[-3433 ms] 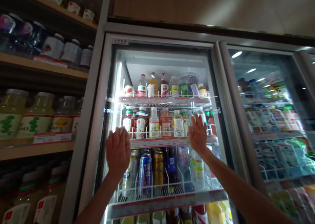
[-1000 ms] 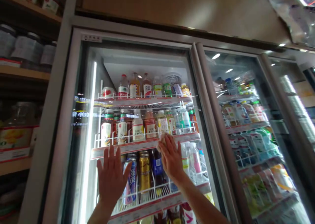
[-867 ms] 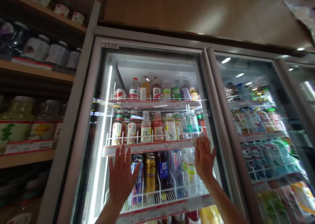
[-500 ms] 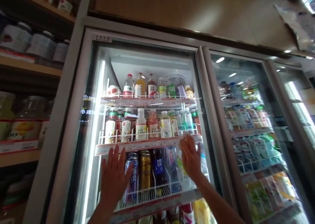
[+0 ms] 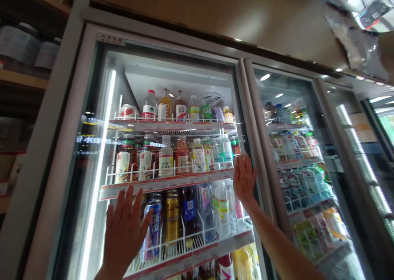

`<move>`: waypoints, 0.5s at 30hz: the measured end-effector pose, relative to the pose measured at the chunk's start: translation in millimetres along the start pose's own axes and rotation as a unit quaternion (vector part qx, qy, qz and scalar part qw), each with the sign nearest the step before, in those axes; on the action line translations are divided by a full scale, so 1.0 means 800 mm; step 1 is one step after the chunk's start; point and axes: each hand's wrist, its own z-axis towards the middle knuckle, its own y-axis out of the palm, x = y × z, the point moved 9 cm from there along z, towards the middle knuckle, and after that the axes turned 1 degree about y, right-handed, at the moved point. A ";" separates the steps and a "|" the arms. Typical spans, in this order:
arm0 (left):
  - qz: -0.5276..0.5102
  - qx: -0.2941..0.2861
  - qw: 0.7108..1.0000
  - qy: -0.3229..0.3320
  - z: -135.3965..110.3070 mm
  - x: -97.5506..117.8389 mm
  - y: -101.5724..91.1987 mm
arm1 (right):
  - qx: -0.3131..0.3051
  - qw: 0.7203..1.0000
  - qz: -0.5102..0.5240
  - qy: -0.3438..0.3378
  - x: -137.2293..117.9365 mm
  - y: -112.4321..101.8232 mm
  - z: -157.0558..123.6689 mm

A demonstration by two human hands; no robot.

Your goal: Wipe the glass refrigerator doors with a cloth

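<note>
My left hand (image 5: 124,226) is raised with its fingers stretched and spread, palm toward the glass door (image 5: 181,72) of a lit drinks fridge. Behind its thumb, through the glass, stand a blue can (image 5: 152,226) and a gold can (image 5: 172,220). Farther right, my right hand (image 5: 244,179) is up at the door's right side, near the end of the middle shelf (image 5: 172,181). Its fingers lie close together and their tips are blurred. Whatever lies under them is hidden from me.
Bottles such as a white-capped drink (image 5: 166,159) line the fridge shelves. A vertical door frame (image 5: 257,144) separates this door from a second fridge door (image 5: 295,91). Shelves with jars (image 5: 20,44) stand at the left, and a wood panel (image 5: 184,15) runs above.
My right hand has moved right and slightly up across the glass; a pale patch at its fingertips before no longer shows clearly. My view has shifted right, and my left hand stays spread.
</note>
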 end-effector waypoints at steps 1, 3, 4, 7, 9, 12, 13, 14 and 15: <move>0.000 -0.003 1.000 -0.002 0.000 0.000 0.001 | 0.015 0.999 -0.001 0.032 0.004 0.000 0.007; 0.002 -0.003 1.000 -0.006 -0.001 -0.001 0.001 | -0.006 1.000 0.016 0.002 -0.025 0.008 0.006; 0.003 -0.003 1.000 -0.007 -0.001 -0.002 0.001 | -0.031 0.998 0.028 -0.050 -0.051 0.012 -0.002; 0.007 0.002 1.000 -0.005 -0.001 -0.002 0.000 | -0.095 0.975 0.054 -0.192 -0.107 0.017 -0.031; 0.008 0.000 1.000 -0.002 -0.001 -0.002 0.000 | -0.088 0.978 0.042 -0.186 -0.091 0.015 -0.022; 0.010 -0.001 1.000 0.005 -0.001 0.001 0.000 | -0.018 0.999 0.002 -0.033 -0.023 0.014 0.028; 0.011 -0.001 1.000 0.005 -0.002 0.002 0.001 | 0.002 1.000 -0.005 0.014 -0.009 0.015 0.040; 0.012 0.001 1.000 0.004 -0.003 0.002 0.000 | 0.014 0.999 -0.007 0.039 -0.005 0.016 0.048; 0.014 0.002 1.000 0.002 -0.004 0.003 0.000 | 0.014 0.999 -0.002 0.037 -0.013 0.019 0.050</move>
